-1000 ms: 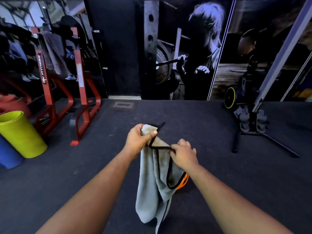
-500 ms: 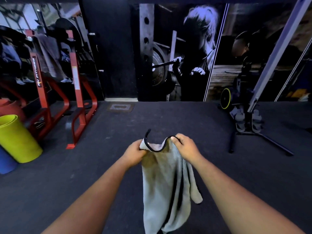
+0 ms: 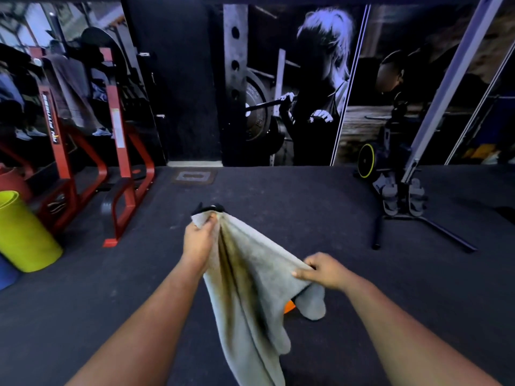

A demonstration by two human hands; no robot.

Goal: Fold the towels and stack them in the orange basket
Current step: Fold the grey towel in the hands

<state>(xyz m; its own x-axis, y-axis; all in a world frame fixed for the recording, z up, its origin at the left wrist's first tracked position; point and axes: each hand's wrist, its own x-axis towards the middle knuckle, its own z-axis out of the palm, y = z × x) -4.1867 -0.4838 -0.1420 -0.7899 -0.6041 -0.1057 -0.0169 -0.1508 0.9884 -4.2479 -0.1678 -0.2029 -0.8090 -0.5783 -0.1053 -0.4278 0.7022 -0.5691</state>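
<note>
A grey towel (image 3: 250, 288) with a black hem and a brownish stain hangs in the air in front of me. My left hand (image 3: 199, 239) grips its top corner, held highest. My right hand (image 3: 324, 270) pinches the towel's edge lower and to the right, stretching the upper edge slantwise. The rest of the cloth hangs down between my forearms. A small orange patch of the basket (image 3: 289, 306) shows on the floor behind the towel; the towel hides the rest of it.
Dark rubber gym floor (image 3: 278, 207) stretches ahead. A red steel rack (image 3: 122, 168) stands at the left, with a yellow-green roll (image 3: 25, 235) and a blue one (image 3: 7, 274) beside it. A black stand with pedals (image 3: 404, 207) is at the right.
My right hand slid down and to the right along the towel's edge, spreading the cloth. My left hand kept its corner and rose slightly.
</note>
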